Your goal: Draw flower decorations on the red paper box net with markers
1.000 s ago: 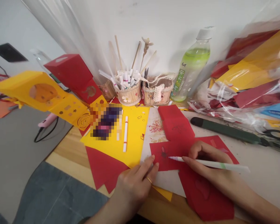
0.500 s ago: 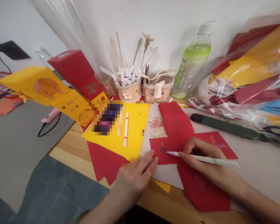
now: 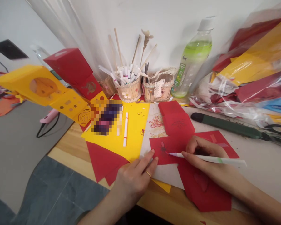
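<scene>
A red paper cut-out (image 3: 179,142) shaped like an unfolded box lies on the pale board, with a dark flower-like drawing (image 3: 163,149) on its left flap. My right hand (image 3: 204,156) pinches a slim white marker (image 3: 221,160) with a green band. Its pale purple tip touches or nearly touches the paper just right of the drawing. My left hand (image 3: 137,176) is open, its extended fingertips pressing the left flap's lower left edge. Another sketched figure shows on the upper panel of the cut-out, and a faint one on the lower panel.
Left are yellow paper (image 3: 133,125), a white marker (image 3: 125,128) with red bands, and folded yellow (image 3: 43,84) and red (image 3: 78,76) paper boxes. Behind stand a pen basket (image 3: 130,92), a handled basket (image 3: 165,90) and a green drink bottle (image 3: 193,59). A dark green tool (image 3: 227,126) lies right.
The marker tip has moved slightly right, away from the drawing's centre, and a pink mark shows near it. My left hand stays put on the paper.
</scene>
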The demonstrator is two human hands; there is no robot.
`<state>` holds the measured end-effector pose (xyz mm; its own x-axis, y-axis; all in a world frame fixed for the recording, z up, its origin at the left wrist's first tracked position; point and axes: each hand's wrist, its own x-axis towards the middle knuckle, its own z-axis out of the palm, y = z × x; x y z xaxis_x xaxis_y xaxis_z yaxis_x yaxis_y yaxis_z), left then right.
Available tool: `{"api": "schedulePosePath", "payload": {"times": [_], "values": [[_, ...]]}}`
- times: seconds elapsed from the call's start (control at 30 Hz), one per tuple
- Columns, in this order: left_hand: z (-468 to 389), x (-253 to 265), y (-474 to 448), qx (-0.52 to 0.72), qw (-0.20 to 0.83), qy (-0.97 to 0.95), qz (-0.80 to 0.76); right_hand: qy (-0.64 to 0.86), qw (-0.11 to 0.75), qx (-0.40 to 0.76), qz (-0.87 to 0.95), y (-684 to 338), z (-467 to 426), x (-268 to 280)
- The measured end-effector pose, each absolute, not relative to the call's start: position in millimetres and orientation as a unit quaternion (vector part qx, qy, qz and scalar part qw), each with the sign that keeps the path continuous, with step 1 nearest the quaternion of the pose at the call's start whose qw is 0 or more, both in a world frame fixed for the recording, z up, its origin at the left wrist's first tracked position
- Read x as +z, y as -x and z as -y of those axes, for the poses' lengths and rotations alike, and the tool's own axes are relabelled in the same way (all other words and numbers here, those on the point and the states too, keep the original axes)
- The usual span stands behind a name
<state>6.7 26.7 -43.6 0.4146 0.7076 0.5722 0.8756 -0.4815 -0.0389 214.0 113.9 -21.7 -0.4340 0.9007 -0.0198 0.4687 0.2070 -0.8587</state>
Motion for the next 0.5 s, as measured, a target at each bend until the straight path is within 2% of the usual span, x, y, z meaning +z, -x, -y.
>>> {"api": "schedulePosePath", "payload": {"times": [0.2, 0.5], "values": [[-27.1, -43.8, -7.3, -0.251, 0.17, 0.824, 0.48, 0.476, 0.241, 0.435, 0.725, -212.4, -113.1, -20.1], [-26.9, -45.9, -7.3, -0.255, 0.175, 0.821, 0.48, 0.471, 0.264, 0.433, 0.722, -212.2, -113.9, -20.1]]}}
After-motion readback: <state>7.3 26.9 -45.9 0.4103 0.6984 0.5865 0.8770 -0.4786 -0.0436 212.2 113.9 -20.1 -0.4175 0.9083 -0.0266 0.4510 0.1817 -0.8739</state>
